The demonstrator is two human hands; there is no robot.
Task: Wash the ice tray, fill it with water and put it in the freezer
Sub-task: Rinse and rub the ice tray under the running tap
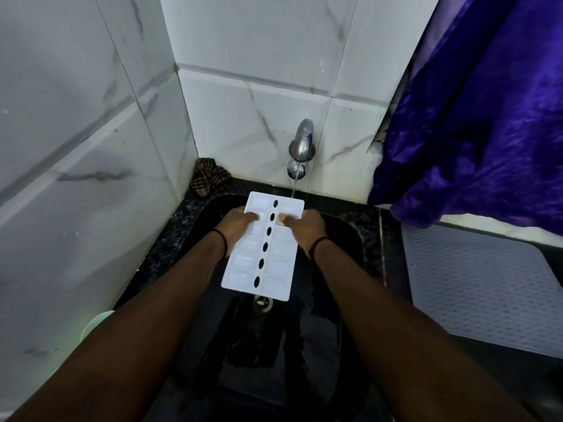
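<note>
A: What did the room look like from the head camera?

B: White marble-look wall tiles (91, 147) met in a corner, veined in grey; below them sat a black sink (344, 236) set into a dark speckled counter (170, 239); a steel tap (301, 147) stuck out of the back wall, and a thin stream of water (293, 187) was running from it.

A: And around the sink?

B: A brown checked cloth (207, 176) lay bunched in the corner behind the basin; a purple shiny fabric (475, 117) hung down on the right; under it lay a grey dotted mat (481, 287); a pale green rim (97, 322) showed at the left edge, partly hidden by the arm; the sink's drain (262, 303) was visible below the tray, and the basin floor looked wet.

A: Where was the ice tray?

B: The white ice tray (243, 260) was held above the basin, tilted, its far end near the stream; whether water struck the tray I could not tell.

A: The hands?

B: The left hand (240, 220) gripped the left edge, thumb curled over the top; the right hand (304, 226) gripped the right edge the same way; each wrist wore a black band (224, 240).
</note>
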